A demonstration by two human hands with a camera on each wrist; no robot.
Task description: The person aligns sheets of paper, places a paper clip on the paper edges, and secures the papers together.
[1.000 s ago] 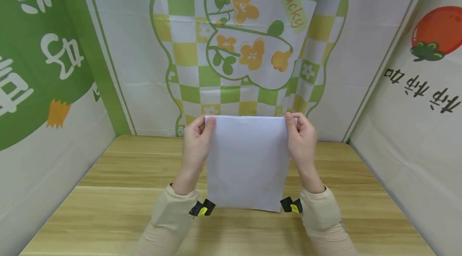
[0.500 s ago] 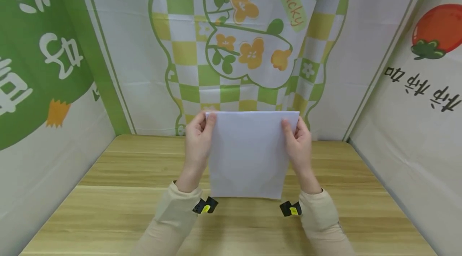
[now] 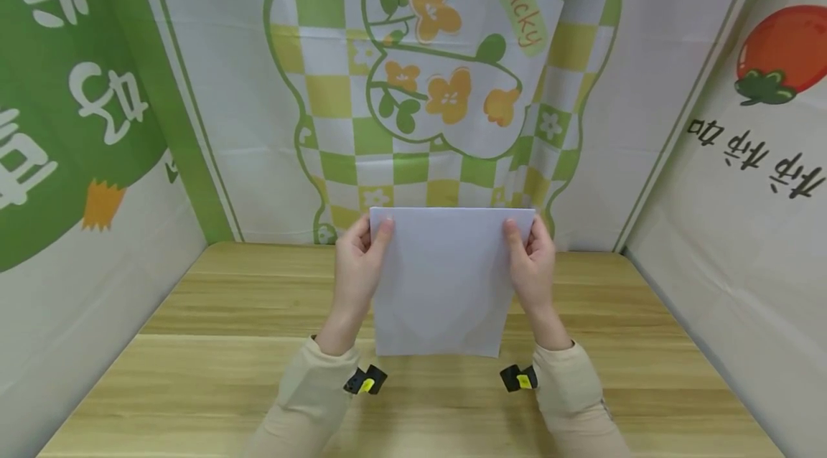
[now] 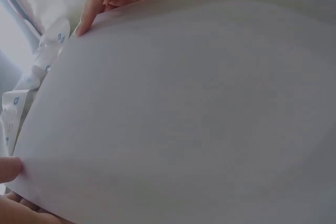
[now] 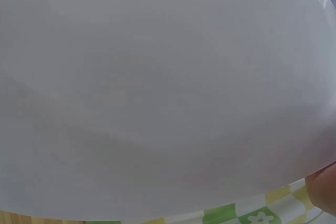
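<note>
The white paper (image 3: pixel 446 286) is held up in the middle of the scene, above the table, its far edge running level from left to right. It looks smooth and blank on the side facing the person; whether it is one sheet or several cannot be told. Nor can it be told if its near edge touches the wood. In the left wrist view the paper bows slightly.

The left hand (image 3: pixel 357 268) grips the paper at its left edge, close to the far left corner, with the thumb (image 3: pixel 382 234) on the near face and the fingers bent behind. The right hand (image 3: pixel 535 268) pinches the right edge near the far right corner in the same way, thumb in front.

Both wrists come out of cream sleeves (image 3: pixel 571 382). At the inner side of each cuff sits a small black device (image 3: pixel 365 380) with a yellow mark.

Below is a wooden table (image 3: pixel 194 372) with a striped grain. At its far side hangs a green, yellow and white checked curtain (image 3: pixel 446 171) with orange flowers and the word "Lucky". A green and white cloth (image 3: pixel 129 146) stands on the left, and a pale cloth (image 3: pixel 743 242) on the right shows a red tomato (image 3: pixel 785 49) above dark writing.
</note>
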